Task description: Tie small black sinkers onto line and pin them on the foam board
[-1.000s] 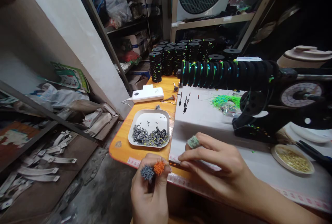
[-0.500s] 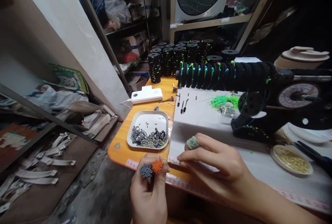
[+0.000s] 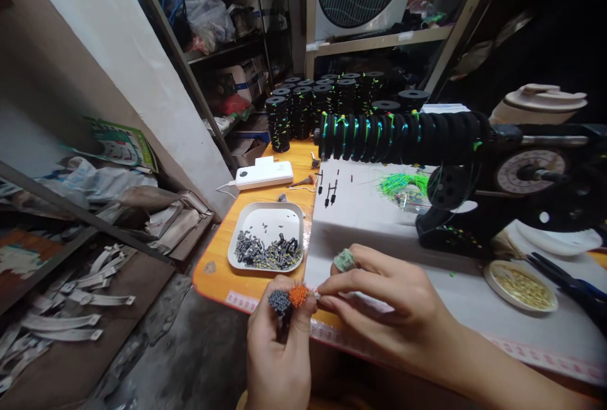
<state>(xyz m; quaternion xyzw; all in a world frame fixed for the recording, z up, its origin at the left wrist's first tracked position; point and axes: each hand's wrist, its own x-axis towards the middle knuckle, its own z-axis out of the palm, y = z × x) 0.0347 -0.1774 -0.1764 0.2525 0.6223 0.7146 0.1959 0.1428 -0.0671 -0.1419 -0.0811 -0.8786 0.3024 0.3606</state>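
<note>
At the table's front edge, my left hand [image 3: 279, 334] is closed around two tight bundles with beaded-looking ends: a grey-blue bundle [image 3: 279, 302] and an orange bundle [image 3: 298, 294]. Their lower parts are hidden in my fingers. My right hand [image 3: 389, 286] has its thumb and a finger pinched together right beside the orange bundle; a pale bit shows at the fingertips, too small to name. A green wrap [image 3: 344, 260] covers one raised fingertip. Just beyond my left hand, a white tray [image 3: 232, 252] holds many small grey, black and yellow pieces.
A black machine [image 3: 450, 220] with a ridged roller [image 3: 393, 136] wound with green thread stands at the right. Black spools [image 3: 301, 109] crowd the back. A white power bank-like box [image 3: 264, 173], green strands [image 3: 403, 184], a dish of gold bits [image 3: 521, 286] and scissors [image 3: 564, 283] lie around.
My right hand has come in to the orange bundle, its fingertips now pinched beside it. My left hand has shifted slightly right, still holding both bundles. The whole view has moved a little.
</note>
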